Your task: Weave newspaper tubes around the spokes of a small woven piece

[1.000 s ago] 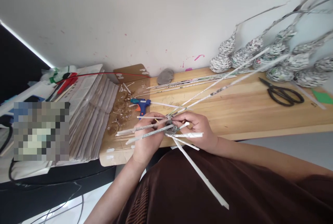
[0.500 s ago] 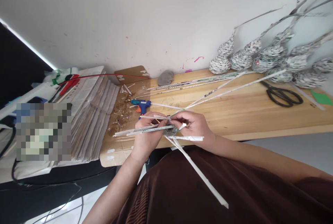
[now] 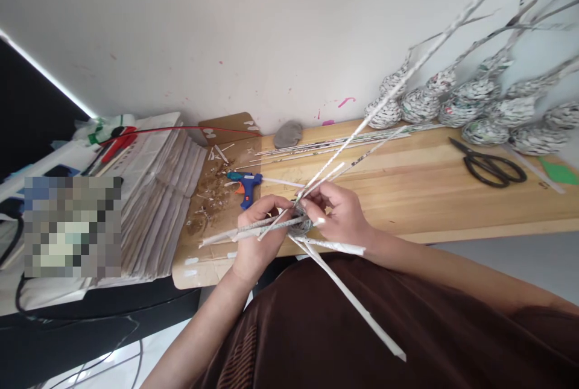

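Between my hands is a small round woven piece [image 3: 299,226] of rolled newspaper tubes, with several tube ends sticking out around it. My left hand [image 3: 259,237] is closed on its left edge, thumb on top, with tubes pointing left across the palm. At the upper right edge my right hand [image 3: 340,215] pinches a paper tube with thumb and finger. One long pale paper tube [image 3: 384,99] slants from the fingers up past the wall to the upper right. A thick tube [image 3: 357,304] hangs down over the brown clothing.
Several woven gourd-shaped pieces [image 3: 473,108] stand at the back right, near black scissors [image 3: 493,163]. Loose paper tubes [image 3: 312,146] and a grey stone [image 3: 288,135] lie along the wall. A blue glue gun [image 3: 248,187] rests on cardboard beside stacked newspapers [image 3: 156,208].
The long tube has swung up from low over the table to a steep slant against the wall. A shorter tube end now points right above my right hand. Both hands stay at the weave.
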